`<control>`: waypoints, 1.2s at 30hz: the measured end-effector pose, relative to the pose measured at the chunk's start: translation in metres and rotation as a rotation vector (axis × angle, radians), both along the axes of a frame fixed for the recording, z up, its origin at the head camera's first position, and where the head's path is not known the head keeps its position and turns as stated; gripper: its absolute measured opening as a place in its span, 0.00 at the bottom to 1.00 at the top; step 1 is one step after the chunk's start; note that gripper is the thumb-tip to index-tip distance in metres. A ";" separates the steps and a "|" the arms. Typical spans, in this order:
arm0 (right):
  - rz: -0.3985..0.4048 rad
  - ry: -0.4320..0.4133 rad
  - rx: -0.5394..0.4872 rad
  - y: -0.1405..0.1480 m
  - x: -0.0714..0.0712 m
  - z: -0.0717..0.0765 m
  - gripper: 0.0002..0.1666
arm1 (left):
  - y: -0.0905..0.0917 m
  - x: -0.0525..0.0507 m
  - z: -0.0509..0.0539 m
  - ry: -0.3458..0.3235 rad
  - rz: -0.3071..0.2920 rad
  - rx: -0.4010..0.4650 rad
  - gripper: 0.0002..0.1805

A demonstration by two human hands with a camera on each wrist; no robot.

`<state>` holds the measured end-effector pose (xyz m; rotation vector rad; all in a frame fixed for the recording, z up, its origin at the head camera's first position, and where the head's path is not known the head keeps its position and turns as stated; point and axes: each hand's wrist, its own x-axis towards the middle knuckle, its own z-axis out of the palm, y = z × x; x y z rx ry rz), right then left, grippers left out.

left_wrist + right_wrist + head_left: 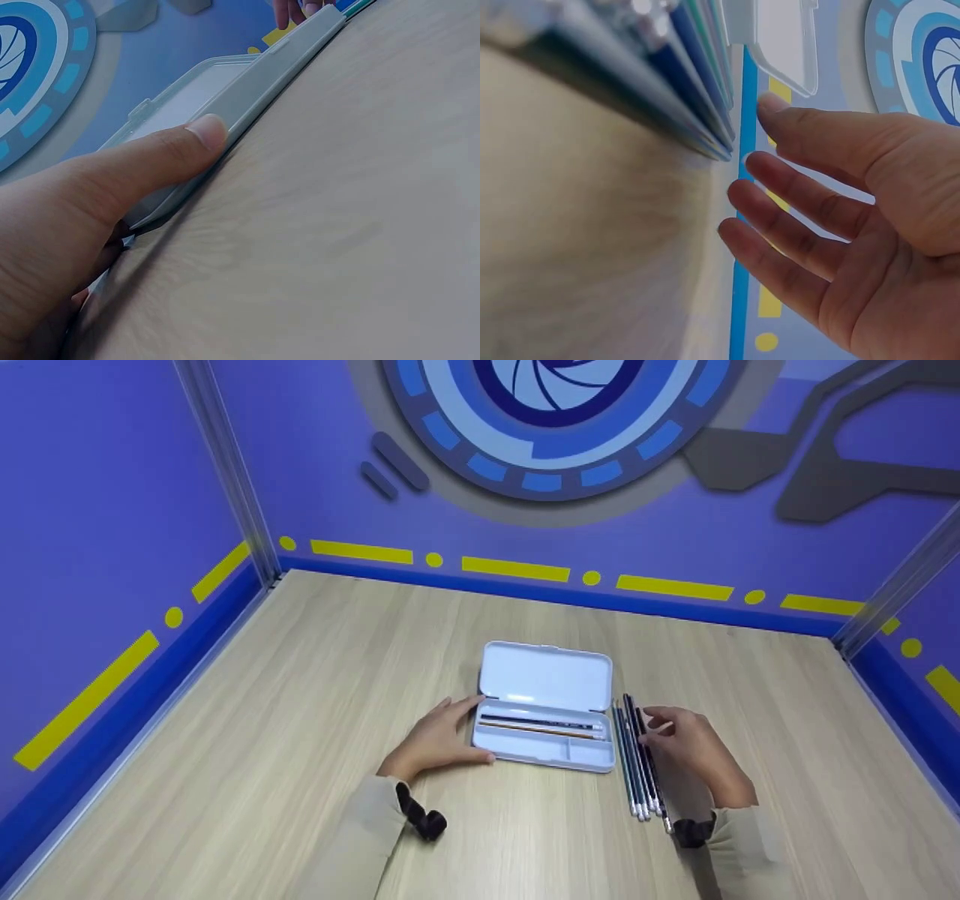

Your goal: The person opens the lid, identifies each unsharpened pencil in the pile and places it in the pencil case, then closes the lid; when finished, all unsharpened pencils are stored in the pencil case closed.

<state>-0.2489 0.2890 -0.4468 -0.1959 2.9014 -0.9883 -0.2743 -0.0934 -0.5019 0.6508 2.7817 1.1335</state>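
Note:
A white pencil case [546, 673] lies with its lid raised, a dark pencil [536, 721] and an orange-brown pencil [525, 727] in its long rear compartment. My left hand [442, 739] grips the case's left end, thumb along the front side and fingers toward the back corner; the thumb also shows against the case wall [262, 79] in the left wrist view. Several dark and green pencils [637, 757] lie side by side just right of the case, eraser ends toward me. Beside them my right hand [694, 746] has its fingers loosely bent; in the right wrist view this hand [840, 210] holds nothing.
The case and pencils are on a wood-grain table [337, 660]. A blue patterned panel [525, 540] stands along its back edge, with more panels at the left [97, 547] and right. Black straps [424, 814] are round both sleeves' cuffs.

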 end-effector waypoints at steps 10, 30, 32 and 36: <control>-0.004 -0.137 0.010 0.009 0.005 -0.001 0.31 | 0.000 0.000 0.000 -0.031 0.025 0.005 0.57; -0.065 -0.164 0.001 0.014 -0.001 -0.004 0.28 | 0.000 0.000 0.001 -0.056 0.038 0.008 0.57; -0.076 -0.165 -0.012 0.013 -0.001 -0.004 0.27 | 0.000 0.000 0.001 -0.058 0.040 0.011 0.57; -0.076 -0.169 -0.015 0.010 0.001 -0.006 0.27 | 0.000 0.001 0.000 -0.064 0.040 0.014 0.58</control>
